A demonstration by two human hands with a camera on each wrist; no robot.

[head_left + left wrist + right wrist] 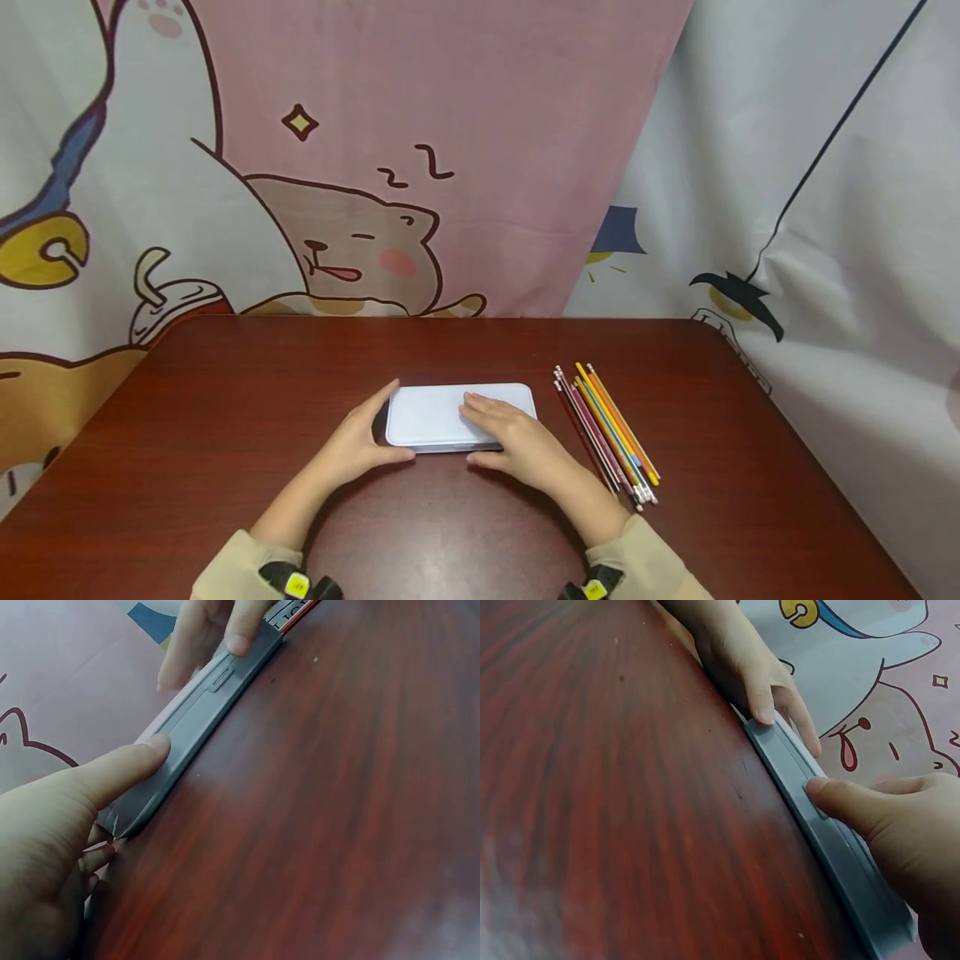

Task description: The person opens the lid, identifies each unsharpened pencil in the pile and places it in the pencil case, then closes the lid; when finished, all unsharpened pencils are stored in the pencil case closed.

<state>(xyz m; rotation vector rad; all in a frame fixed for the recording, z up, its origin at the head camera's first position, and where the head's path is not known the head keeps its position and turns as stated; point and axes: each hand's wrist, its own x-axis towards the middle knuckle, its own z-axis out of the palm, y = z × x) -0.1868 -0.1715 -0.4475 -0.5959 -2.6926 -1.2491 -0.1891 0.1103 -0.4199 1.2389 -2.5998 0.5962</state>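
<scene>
A flat pencil case point(429, 414) with a white lid and grey sides lies on the table in front of me, its lid down. My left hand point(351, 446) holds its left end, thumb along the front side and fingers round the far corner. In the left wrist view a small latch shows on the grey front of the pencil case point(196, 712). My right hand point(525, 442) lies over the right part of the lid with straight fingers. Its thumb point(836, 793) touches the front side near the latch. What is inside the case is hidden.
Several pencils point(611, 433), red, yellow, orange and blue among them, lie in a loose bundle right of the case, near my right forearm. The brown wooden table point(225, 400) ends at a cartoon-printed curtain point(525, 167) behind and on the right.
</scene>
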